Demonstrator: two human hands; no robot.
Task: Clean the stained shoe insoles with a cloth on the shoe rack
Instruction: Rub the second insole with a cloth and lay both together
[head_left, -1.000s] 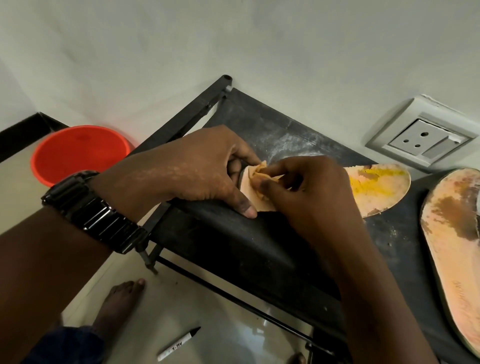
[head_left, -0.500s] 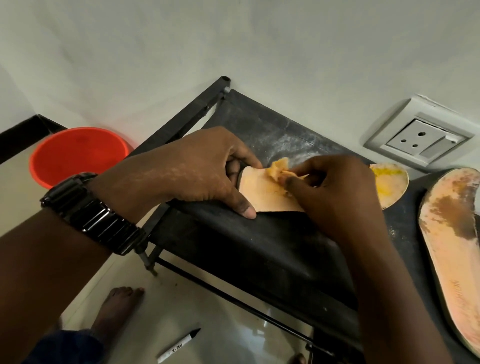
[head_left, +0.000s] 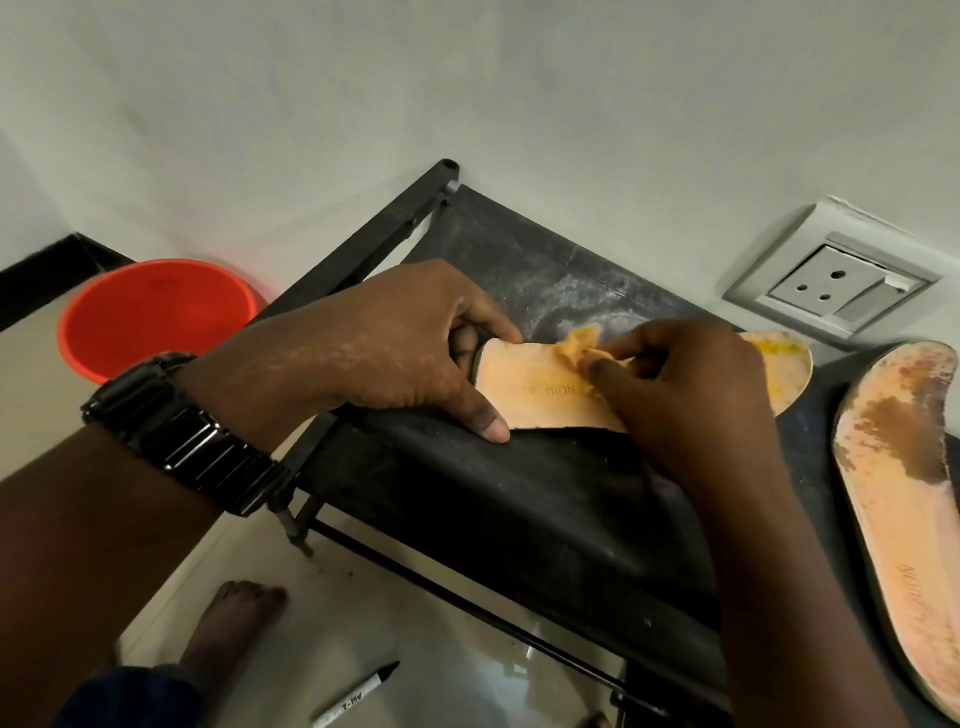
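A peach insole (head_left: 540, 392) lies across the black top shelf of the shoe rack (head_left: 519, 499). Yellow stain shows at its far toe end by the wall. My left hand (head_left: 395, 343) pins the heel end, thumb on the near edge and fingers curled over the far edge. My right hand (head_left: 680, 389) pinches a small crumpled yellowish cloth (head_left: 576, 343) and presses it on the insole's middle. A second insole (head_left: 904, 509) with a brown stain lies on the rack at the right.
An orange bucket (head_left: 150, 317) stands on the floor left of the rack. A wall socket (head_left: 831, 286) sits just behind the insoles. A marker pen (head_left: 353, 696) and my bare foot (head_left: 228, 623) are on the tiled floor below.
My right hand has dragged the cloth rightward along the insole, from the heel toward the middle, uncovering more clean peach surface. My left hand has kept holding the heel.
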